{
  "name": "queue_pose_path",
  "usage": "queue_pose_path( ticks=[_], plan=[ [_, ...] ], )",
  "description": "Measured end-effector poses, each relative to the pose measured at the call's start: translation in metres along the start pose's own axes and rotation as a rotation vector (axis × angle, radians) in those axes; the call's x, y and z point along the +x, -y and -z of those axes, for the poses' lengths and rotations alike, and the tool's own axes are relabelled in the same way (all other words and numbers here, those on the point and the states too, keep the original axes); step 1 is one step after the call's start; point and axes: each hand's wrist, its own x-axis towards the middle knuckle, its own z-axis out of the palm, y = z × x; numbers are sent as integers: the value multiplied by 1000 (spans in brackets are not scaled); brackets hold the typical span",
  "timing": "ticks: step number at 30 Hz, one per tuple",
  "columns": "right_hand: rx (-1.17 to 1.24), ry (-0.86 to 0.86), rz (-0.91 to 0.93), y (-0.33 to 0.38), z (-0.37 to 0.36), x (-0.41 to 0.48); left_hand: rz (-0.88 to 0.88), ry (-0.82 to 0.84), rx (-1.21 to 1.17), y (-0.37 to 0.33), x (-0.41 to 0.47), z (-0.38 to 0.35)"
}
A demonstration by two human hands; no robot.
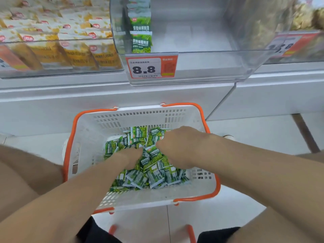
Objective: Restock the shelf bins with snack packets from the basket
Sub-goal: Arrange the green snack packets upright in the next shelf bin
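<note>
A white basket (140,113) with orange handles stands on the floor below the shelf. Several small green snack packets (154,176) lie piled in it. My left hand (128,158) is dug into the middle of the pile, fingers curled down among the packets. My right hand (177,146) is beside it, knuckles up, fingers bent around packets; the fingertips of both hands are hidden. Above, a clear shelf bin (201,57) holds only a short row of green packets (141,41) standing along its left wall.
An orange price tag (151,67) reading 8.8 hangs on the bin's front. The left bin holds yellow packets (70,50). At the far right stands a blurred bin (298,23) with another tag. My knees flank the basket on the white tiled floor.
</note>
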Motion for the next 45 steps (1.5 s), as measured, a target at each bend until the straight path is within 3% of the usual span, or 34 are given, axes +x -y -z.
queue_pose_path(
  ticks=[4,7,12,17,22,25,29,31,34,38,42,45],
  plan=[
    [10,17,23,3,-1,1,-46,-44,132,-1,1,-6],
    [-6,39,27,3,-1,1,-31,-85,43,-4,-3,1],
    [11,9,-2,-2,17,-3,-58,-327,-446,3,-24,27],
    [14,-170,-85,-24,41,-15,-182,-412,-904,-10,-75,77],
    [124,-166,-145,-48,53,-34,-376,-480,-1115,-28,-144,129],
    [315,-225,-131,-57,62,-46,-522,-533,-1270,-36,-181,151],
    [927,-505,-22,-56,78,-55,-596,-736,-1545,-42,-219,170],
    [1177,-643,-21,-52,83,-56,-555,-874,-1508,-36,-228,177],
    [1253,-815,-26,-47,87,-56,-508,-978,-1302,-25,-235,186],
    [1358,-983,40,-42,94,-52,-587,-966,-1611,-28,-236,193],
    [1260,-945,89,-46,103,-50,-553,-1000,-1667,-30,-237,196],
    [1263,-941,70,-56,115,-45,-498,-1140,-1492,-24,-242,202]
  ],
)
